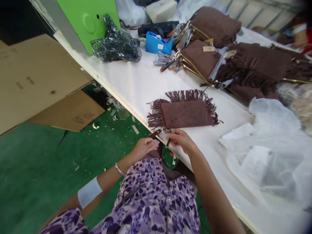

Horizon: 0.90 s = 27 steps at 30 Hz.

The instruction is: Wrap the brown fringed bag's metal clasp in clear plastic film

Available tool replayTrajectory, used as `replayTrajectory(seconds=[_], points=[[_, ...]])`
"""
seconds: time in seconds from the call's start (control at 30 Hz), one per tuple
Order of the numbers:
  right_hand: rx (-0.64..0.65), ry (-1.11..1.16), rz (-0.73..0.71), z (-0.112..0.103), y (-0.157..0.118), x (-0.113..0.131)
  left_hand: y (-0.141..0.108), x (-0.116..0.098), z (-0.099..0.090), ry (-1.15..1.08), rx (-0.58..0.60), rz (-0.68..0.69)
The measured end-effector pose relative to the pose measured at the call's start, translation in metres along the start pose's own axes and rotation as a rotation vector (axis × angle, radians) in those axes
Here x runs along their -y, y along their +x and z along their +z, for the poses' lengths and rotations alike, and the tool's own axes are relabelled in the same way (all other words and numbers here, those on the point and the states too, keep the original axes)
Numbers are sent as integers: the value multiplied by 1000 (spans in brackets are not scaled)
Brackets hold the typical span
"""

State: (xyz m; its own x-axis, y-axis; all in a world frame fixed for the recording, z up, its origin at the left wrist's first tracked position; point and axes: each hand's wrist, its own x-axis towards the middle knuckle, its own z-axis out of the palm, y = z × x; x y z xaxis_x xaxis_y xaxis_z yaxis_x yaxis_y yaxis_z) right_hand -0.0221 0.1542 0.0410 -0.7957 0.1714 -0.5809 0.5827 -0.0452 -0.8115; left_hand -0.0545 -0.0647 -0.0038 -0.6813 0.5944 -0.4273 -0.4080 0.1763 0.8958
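apparently, brown strap [168, 142] in right fingers [174, 135]

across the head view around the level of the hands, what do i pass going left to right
Opened cardboard box → silver bracelet → left hand → right hand → whitish see-through plastic bags.

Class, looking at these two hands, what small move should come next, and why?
Perhaps bring the small pale piece, pinched in the left hand, to the brown strap at the right hand: the hands sit close but apart, near the fringed bag.
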Motion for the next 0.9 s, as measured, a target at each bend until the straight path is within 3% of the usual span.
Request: replayTrajectory(seconds=[0.13,0.33,0.9], points=[[103,234,-11,15,-18,-11,-12,4,4,-103,44,-95],[111,469,-13,21,-28,-23,-20,12,9,-182,86,-165],[-25,523,-42,33,-24,-34,-22,15,17,-186,100,-127]])
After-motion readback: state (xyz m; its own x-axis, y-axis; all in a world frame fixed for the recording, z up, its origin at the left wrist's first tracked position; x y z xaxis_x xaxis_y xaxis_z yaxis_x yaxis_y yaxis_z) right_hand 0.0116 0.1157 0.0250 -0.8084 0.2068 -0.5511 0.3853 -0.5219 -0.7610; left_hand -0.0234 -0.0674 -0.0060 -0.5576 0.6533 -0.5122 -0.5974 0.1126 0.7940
